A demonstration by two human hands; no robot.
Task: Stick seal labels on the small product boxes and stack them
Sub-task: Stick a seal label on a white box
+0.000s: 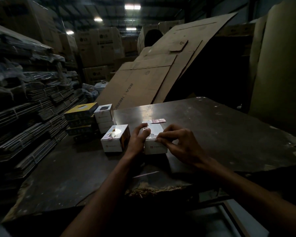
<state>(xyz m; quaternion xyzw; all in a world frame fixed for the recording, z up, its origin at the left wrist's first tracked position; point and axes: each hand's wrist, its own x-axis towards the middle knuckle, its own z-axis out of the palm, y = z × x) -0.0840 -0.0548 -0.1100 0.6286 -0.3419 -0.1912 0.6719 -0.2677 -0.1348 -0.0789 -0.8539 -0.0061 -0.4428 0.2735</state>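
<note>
A small white product box [156, 147] stands on the dark table [220, 134] in front of me. My left hand [138, 139] grips its left side, fingers curled over the top. My right hand [179, 144] pinches something small, seemingly a seal label, at the box's top front edge. A second white box [114, 141] with a pinkish seal on its front edge sits just to the left. A strip of pink seal labels [158, 120] lies behind the held box. Two more white boxes [104, 119] are stacked at the table's far left corner.
Yellow-and-black flat boxes [80, 117] are piled left of the stack. Bundles of flattened cartons [24, 108] fill the left side. Large cardboard sheets [161, 69] lean behind the table. The table's front edge [157, 189] is chipped and ragged.
</note>
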